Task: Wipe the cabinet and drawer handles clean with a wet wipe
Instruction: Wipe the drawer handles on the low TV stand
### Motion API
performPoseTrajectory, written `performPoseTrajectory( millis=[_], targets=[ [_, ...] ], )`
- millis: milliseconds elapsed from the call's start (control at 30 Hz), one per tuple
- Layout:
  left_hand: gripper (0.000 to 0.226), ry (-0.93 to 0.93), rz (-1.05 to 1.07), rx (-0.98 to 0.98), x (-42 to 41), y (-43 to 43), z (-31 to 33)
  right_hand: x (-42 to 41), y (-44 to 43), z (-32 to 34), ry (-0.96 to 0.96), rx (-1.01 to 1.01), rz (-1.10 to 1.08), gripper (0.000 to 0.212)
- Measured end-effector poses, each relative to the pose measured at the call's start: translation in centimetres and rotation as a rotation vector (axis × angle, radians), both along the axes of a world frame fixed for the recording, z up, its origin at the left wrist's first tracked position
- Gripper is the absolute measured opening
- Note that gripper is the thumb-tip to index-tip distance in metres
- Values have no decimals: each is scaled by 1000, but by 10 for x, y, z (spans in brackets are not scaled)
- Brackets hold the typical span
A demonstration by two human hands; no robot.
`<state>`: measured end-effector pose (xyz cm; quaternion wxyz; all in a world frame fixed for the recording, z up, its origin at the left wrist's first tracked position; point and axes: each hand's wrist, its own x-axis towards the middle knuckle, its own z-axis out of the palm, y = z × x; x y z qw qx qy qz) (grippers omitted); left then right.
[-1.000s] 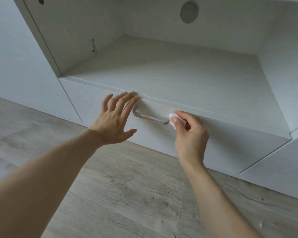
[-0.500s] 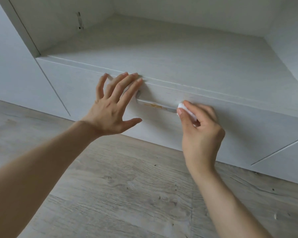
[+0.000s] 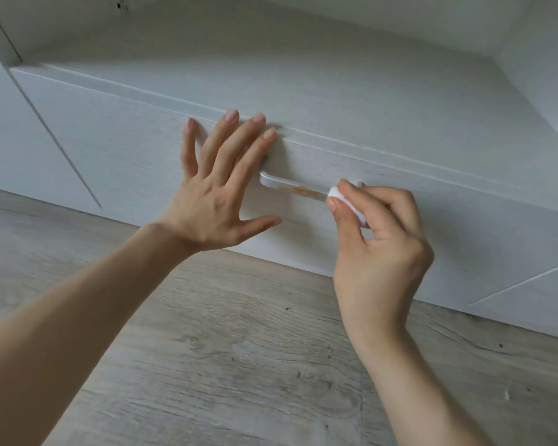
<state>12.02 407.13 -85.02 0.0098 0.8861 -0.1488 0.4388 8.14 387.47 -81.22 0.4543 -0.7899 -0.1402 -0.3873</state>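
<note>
**Q:** Where was the drawer handle, and how did its long axis run?

**A:** The drawer handle (image 3: 290,187) was mounted on the upper half of the drawer front (image 3: 136,149). Its long axis ran along the drawer's width, left to right, and dipped slightly toward the right in the head view. The left end curved back into the panel. The right end was covered.

**Q:** What was the surface condition?

**A:** An orange smear (image 3: 298,190) lay along the middle of the bar.

**Q:** What was the right hand doing?

**A:** The right hand (image 3: 377,246) pinched a folded wet wipe (image 3: 343,202) between thumb and forefinger, with the other fingers curled toward the palm. The wipe touched the handle's right end.

**Q:** And the left hand?

**A:** The left hand (image 3: 213,201) lay flat on the drawer front, just left of the handle. Its fingers were straight and spread, gripping nothing. The fingertips reached the drawer's top edge.

**Q:** What surrounded the drawer?

**A:** An open shelf (image 3: 335,82) sat directly above the drawer. A wood-grain floor (image 3: 239,349) lay below it.
</note>
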Motion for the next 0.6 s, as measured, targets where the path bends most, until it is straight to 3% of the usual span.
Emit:
performPoseTrajectory(
  millis=[267,367,500,600],
  targets=[
    [92,-10,4,47,-1,5,2,-3,21,4,37,-26,-22,13],
    [91,-7,7,53,-2,5,2,-5,28,7,68,68,-78,13],
    [90,-8,2,62,-5,6,5,-8,39,10,112,82,-1,14],
    [89,-3,-8,77,-7,9,6,-12,19,7,83,264,-31,23]
  ],
)
